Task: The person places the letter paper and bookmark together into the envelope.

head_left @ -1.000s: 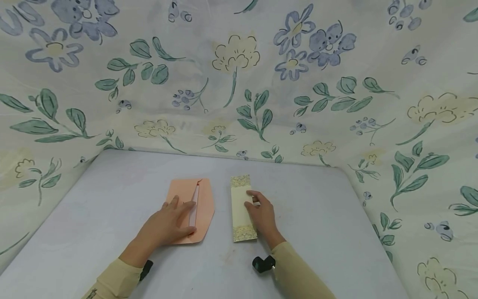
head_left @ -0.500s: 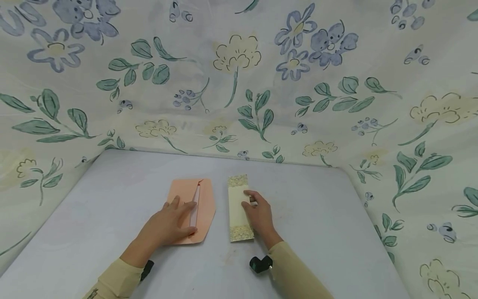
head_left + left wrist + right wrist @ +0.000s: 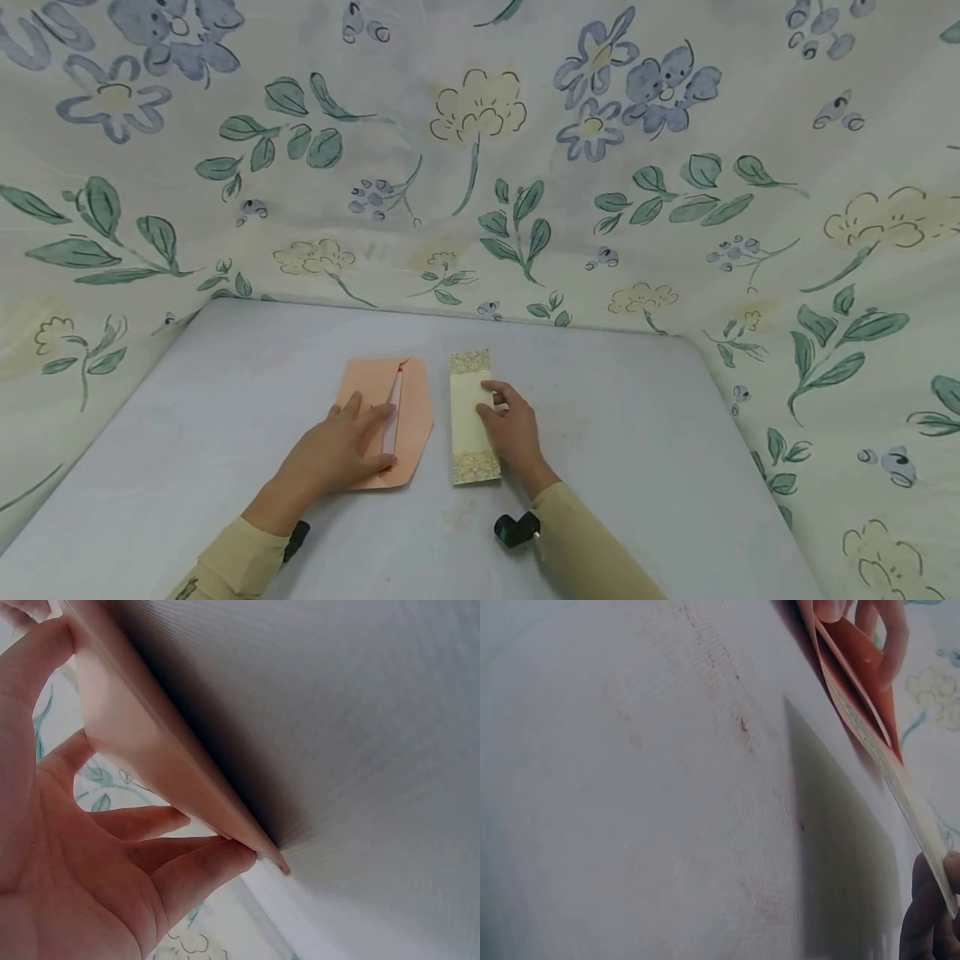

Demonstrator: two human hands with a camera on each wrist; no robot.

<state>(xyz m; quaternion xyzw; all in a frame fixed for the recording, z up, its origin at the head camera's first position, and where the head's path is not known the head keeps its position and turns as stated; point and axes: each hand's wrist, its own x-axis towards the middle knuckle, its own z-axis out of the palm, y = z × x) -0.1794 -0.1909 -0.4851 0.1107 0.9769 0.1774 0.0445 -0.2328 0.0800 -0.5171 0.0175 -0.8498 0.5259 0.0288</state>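
A peach paper envelope (image 3: pixel 416 408) lies on the table with a long slit-like opening showing white inside. My left hand (image 3: pixel 330 452) rests on it, fingers spread and thumb near the slit's lower end. In the left wrist view the fingertips touch the envelope (image 3: pixel 139 724) along its upper face. To its right, a cream card (image 3: pixel 468 414) with a speckled gold band at each end is pinched at its right edge by my right hand (image 3: pixel 517 427). In the right wrist view the card (image 3: pixel 919 806) is tilted and raised, casting a shadow. In the head view a narrow gap separates card and envelope.
The white table (image 3: pixel 637 450) carries faint reddish marks (image 3: pixel 741 724) nearer the front. Floral cloth (image 3: pixel 480 192) hangs behind the table and along its sides. A black wrist camera (image 3: pixel 516 529) sits by the right sleeve.
My right hand has moved left with the card, narrowing the gap to the envelope. The left hand and envelope have stayed in place.
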